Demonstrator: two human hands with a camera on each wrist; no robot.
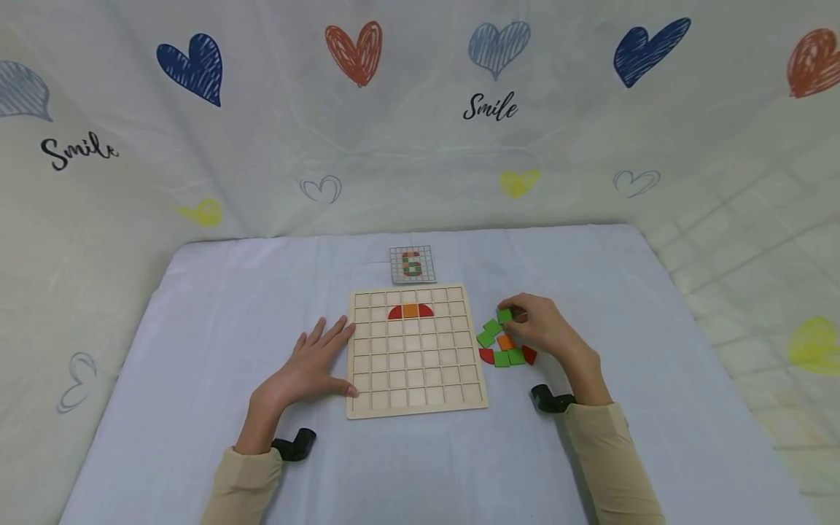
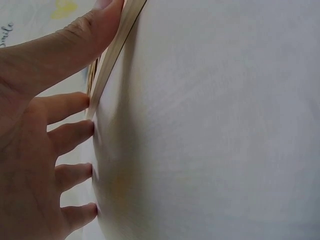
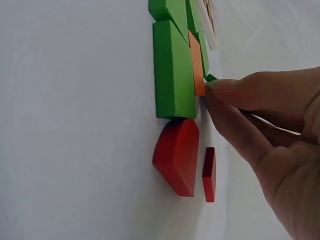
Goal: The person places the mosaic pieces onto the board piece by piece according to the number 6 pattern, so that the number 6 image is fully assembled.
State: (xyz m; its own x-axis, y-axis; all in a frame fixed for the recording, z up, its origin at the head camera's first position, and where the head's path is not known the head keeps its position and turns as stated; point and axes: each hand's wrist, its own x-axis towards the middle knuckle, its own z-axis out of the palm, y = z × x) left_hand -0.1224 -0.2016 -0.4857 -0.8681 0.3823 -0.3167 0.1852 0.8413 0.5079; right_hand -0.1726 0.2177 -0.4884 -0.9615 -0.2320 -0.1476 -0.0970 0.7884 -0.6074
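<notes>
A pale wooden grid board (image 1: 416, 413) lies on the table with a row of a red quarter-round tile (image 1: 396, 313), an orange square tile (image 1: 410, 310) and another red quarter-round tile (image 1: 426, 310) near its top. My left hand (image 1: 313, 370) rests at the board's left edge, fingers spread and thumb on the rim. To the right of the board, my right hand (image 1: 541, 324) pinches a green square tile (image 1: 504, 316) between thumb and fingertips. Around it lie several green tiles (image 1: 502, 359), an orange tile (image 1: 505, 342) and red tiles (image 3: 176, 157); the hand covers part of this group.
Behind the board lies a small pattern card (image 1: 412, 265) showing a gridded red, orange and green figure. A white cloth covers the table (image 1: 420, 474), and a curtain printed with hearts (image 1: 354, 55) hangs behind it. Each wrist carries a black camera (image 1: 553, 400).
</notes>
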